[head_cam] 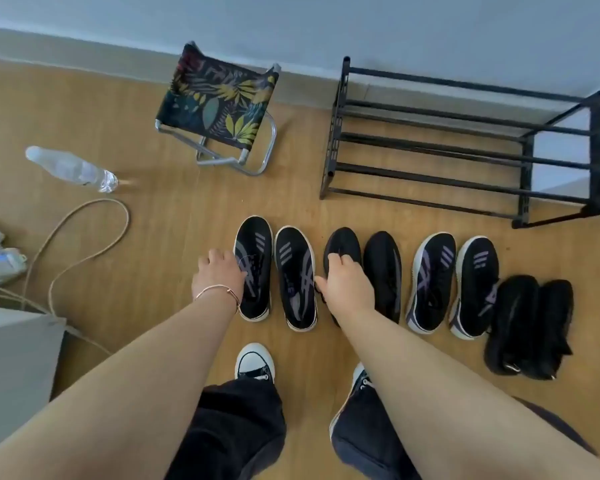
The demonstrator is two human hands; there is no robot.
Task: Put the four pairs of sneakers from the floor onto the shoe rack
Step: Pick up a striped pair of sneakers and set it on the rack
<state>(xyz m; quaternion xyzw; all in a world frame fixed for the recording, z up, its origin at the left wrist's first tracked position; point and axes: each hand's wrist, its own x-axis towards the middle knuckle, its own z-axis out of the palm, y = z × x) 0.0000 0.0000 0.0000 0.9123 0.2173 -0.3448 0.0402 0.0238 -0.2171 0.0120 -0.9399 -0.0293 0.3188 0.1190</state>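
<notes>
The leftmost striped sneaker is being touched at its laces by the left hand, fingers curled loosely. The third shoe, an all-black sneaker, is being pinched by the right hand. All eight are lying in a floor row before the empty shoe rack.

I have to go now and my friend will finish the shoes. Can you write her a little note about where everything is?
Left hand: resting on the leftmost black sneaker with purple stripes and white sole; grip not clearly closed.
Right hand: on the all-black sneaker, third in the row; grip unclear.
All four pairs sit in a row on the wooden floor; the last all-black pair is at far right.
Black metal shoe rack by the wall holds nothing.
Done: nothing. Left: all four pairs.
</notes>
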